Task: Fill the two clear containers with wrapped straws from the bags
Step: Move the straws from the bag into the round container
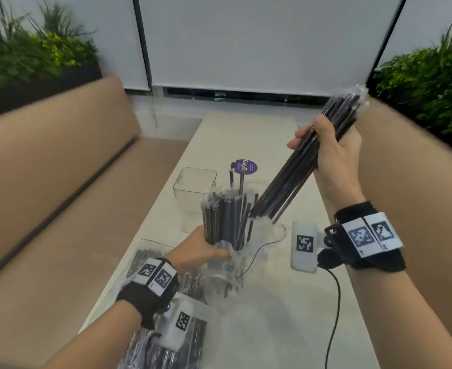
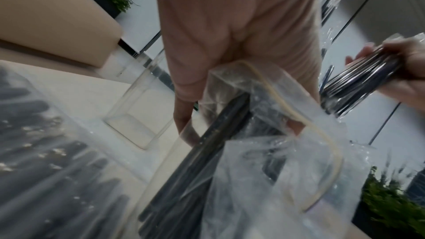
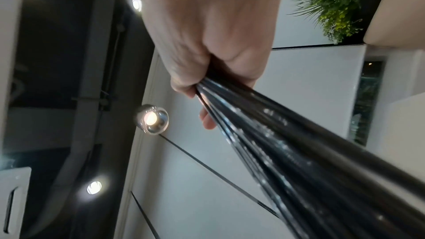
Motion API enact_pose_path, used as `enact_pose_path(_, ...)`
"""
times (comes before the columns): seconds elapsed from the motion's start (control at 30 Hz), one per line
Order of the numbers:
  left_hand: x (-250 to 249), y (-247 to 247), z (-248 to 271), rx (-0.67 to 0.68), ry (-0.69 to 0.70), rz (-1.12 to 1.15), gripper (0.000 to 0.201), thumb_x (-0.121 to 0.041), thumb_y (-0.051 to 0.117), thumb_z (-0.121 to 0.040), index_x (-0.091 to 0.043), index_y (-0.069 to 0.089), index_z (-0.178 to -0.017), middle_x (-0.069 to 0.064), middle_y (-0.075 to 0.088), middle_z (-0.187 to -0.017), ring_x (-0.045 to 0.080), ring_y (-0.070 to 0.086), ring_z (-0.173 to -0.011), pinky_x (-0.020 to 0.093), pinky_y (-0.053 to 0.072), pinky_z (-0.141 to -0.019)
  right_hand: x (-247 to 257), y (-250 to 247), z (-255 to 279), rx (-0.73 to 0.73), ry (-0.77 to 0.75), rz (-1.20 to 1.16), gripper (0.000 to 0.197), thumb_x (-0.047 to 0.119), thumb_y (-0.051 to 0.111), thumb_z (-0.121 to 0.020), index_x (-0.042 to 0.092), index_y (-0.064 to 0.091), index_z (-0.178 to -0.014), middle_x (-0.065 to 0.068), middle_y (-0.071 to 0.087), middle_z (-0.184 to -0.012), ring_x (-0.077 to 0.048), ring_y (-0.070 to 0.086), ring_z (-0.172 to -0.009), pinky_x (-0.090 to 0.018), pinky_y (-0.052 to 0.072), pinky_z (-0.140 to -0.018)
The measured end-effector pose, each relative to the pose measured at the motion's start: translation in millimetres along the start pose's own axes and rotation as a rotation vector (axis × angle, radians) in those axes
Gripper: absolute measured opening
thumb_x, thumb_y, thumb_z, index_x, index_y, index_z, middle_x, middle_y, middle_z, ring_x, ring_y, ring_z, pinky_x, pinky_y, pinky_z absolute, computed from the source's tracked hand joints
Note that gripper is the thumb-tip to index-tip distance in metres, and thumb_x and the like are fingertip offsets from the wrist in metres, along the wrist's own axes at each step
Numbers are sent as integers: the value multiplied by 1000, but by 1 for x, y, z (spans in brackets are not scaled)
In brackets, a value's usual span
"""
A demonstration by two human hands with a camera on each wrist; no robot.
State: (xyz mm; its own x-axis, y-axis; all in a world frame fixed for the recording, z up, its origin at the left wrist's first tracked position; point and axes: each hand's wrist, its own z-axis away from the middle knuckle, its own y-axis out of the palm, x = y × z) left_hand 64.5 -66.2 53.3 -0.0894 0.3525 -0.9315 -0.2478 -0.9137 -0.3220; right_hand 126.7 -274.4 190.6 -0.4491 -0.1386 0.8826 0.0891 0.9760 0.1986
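Right hand [image 1: 328, 153] fingers clamped round a tilted bundle [image 1: 294, 179] in mid-air, left hand [image 1: 203, 249] gripping the bag [image 1: 224, 222] over the table [image 1: 246, 129] — loosen either and slick wrapped straws could slide out, missing the container [image 1: 192, 187].

Straws [image 1: 296, 166] black, clear wrap. Container [image 1: 192, 182] clear. Table [image 1: 286, 302] cream. Sofa [image 1: 46, 169] tan. Wristbands [image 1: 366, 235] black, white checker tags. Round label [image 1: 247, 166] probably purple.

black wrist straps [image 1: 150, 291], checkered tags [image 1: 363, 235]
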Motion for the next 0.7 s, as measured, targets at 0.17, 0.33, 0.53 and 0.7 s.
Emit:
enact_pose_path(0.17, 9, -10, 5, -5, -47, 24, 43, -2, 73, -80, -34, 55, -100, -6, 64, -102, -6, 60, -86, -1, 46, -58, 30, 5, -52, -117, -124, -257, 12, 14, 52, -98, 18, 44, -90, -7, 60, -70, -21, 60, -61, -37, 54, -68)
enact_pose_path(0.33, 12, -10, 12, 0, -70, 19, 44, -3, 70, -82, -40, 50, -92, -15, 59, -94, -11, 55, -83, -2, 43, -54, -43, 27, -69, -117, -178, 50, 7, 17, 53, -98, 14, 48, -102, -10, 61, -76, -18, 61, -63, -29, 53, -64)
enact_pose_path(0.53, 24, -12, 21, -42, -132, -32, 41, -12, 70, -83, -43, 48, -97, -6, 61, -112, 8, 57, -104, 9, 42, -75, -156, 26, -36, 3, 182, 452, 31, 33, 59, -93, 7, 52, -109, -15, 70, -99, -25, 69, -88, -35, 55, -76)
enact_pose_path(0.7, 28, -14, 25, -58, -136, 20, 42, -11, 73, -82, -42, 48, -97, -15, 60, -103, -8, 54, -95, 2, 40, -66, -148, 1, -45, 257, 345, 732, 59, 45, 66, -87, 4, 51, -127, -9, 62, -118, -25, 59, -111, -28, 41, -82)
